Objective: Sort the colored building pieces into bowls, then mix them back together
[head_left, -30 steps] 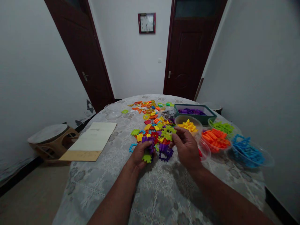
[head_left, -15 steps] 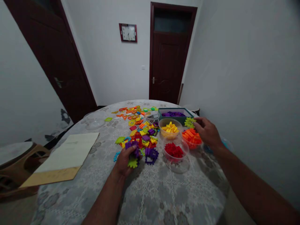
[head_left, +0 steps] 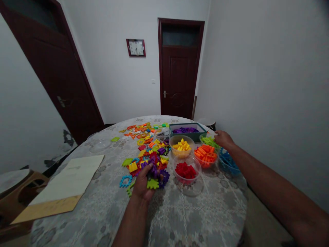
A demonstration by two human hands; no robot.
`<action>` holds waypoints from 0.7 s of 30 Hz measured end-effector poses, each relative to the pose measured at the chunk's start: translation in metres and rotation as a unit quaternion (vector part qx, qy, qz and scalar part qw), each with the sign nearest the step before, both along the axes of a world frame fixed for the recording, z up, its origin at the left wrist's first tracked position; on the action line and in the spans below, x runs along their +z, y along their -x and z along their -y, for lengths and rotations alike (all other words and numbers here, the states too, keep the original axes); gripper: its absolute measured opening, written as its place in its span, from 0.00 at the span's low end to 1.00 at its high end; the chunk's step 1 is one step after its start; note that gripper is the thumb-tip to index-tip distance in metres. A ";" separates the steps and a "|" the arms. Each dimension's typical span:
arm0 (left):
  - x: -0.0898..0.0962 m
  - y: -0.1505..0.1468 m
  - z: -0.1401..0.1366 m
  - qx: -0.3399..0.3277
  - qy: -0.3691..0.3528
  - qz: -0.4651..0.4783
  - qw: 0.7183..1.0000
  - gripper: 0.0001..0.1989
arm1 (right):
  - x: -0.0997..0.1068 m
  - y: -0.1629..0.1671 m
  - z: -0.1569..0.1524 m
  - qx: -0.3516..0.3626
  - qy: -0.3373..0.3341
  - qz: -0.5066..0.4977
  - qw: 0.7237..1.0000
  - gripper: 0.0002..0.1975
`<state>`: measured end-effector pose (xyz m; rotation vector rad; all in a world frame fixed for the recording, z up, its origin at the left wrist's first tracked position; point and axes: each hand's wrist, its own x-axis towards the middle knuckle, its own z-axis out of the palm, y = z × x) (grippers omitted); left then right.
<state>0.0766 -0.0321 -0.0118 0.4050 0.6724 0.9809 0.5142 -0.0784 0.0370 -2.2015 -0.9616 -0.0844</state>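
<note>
My left hand is closed around several purple plastic building pieces and a lime-green toothed piece near the front of a mixed pile. On the right, my right hand is over the far rim of a clear bowl of lime-green pieces. Its fingers are drawn together, and whatever is between them cannot be made out. Close to that hand stand a bowl of orange pieces and a bowl of blue pieces.
Bowls of yellow pieces and red pieces stand mid-table, before a dark green box holding purple pieces. Mixed loose pieces spread leftward and back. A paper sheet on cardboard and a clear lid lie left.
My right hand has carried a lime-green toothed piece to the green bowl, and that piece no longer shows in the fingers. The view has tilted up and turned slightly right.
</note>
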 end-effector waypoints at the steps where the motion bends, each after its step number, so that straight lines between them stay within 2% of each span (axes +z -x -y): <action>1: -0.005 0.000 0.001 -0.002 -0.001 -0.001 1.000 0.05 | 0.002 0.002 0.002 0.001 -0.005 0.005 1.000 0.21; 5: -0.025 0.001 0.004 -0.026 -0.036 -0.025 0.999 0.10 | 0.010 0.026 0.020 0.032 -0.031 0.023 0.999 0.21; 8: -0.032 0.001 0.006 -0.058 -0.085 -0.054 0.993 0.14 | 0.013 0.068 0.038 0.084 -0.065 0.030 0.994 0.20; 11: -0.032 -0.001 0.008 -0.076 -0.135 -0.076 0.985 0.15 | 0.012 0.126 0.057 0.177 -0.106 0.025 0.978 0.17; 15: -0.027 -0.002 0.011 -0.067 -0.154 -0.075 0.983 0.16 | 0.004 0.201 0.068 0.300 -0.095 -0.026 0.949 0.16; 18: -0.023 -0.001 0.013 -0.066 -0.156 -0.075 0.983 0.17 | -0.005 0.240 0.063 0.360 -0.088 -0.025 0.928 0.17; 21: -0.020 0.002 0.016 -0.085 -0.169 -0.079 0.979 0.18 | -0.013 0.262 0.054 0.391 -0.079 -0.028 0.916 0.18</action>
